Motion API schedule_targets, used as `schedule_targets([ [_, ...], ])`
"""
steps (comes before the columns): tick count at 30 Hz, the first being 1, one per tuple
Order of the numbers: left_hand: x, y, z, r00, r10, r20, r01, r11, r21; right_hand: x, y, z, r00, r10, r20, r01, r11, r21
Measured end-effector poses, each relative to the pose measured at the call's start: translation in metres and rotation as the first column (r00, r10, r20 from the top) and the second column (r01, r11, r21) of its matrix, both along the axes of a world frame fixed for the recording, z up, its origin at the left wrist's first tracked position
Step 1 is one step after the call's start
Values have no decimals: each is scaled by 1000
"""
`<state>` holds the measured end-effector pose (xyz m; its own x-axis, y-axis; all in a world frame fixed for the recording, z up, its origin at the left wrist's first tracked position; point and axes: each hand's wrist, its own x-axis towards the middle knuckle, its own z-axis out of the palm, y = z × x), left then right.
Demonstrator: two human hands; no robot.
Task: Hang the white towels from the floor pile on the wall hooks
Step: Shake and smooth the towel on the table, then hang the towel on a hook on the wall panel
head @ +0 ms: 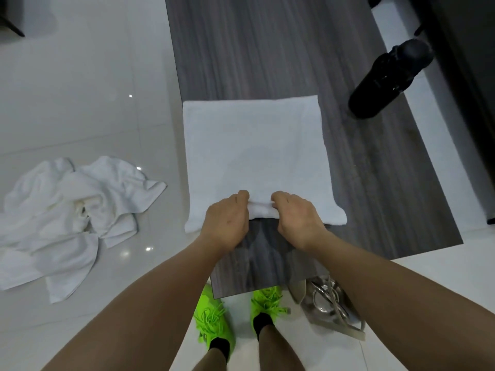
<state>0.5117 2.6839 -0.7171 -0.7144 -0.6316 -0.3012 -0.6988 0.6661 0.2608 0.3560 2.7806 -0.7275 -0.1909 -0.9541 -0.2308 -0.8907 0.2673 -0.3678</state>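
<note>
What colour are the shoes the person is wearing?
Bright neon green shoes, with black socks above; the head view shows them.

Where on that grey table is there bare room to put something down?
The table is bare beyond the far edge of the flat towel, left of the black bottle, and in a strip along the towel's right side. The near edge is crowded: the left hand and right hand grip the towel's hem there.

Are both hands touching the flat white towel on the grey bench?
Touching. The head view shows the left hand and right hand gripping the rolled near edge of the flat white towel, fingers curled over it.
</note>
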Motion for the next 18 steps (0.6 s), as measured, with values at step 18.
schedule_targets([
  [18,-3,-116,352,950,14,-311,-44,995,-89,-2,-112,363,969,-62,-239,10,977,-213],
])
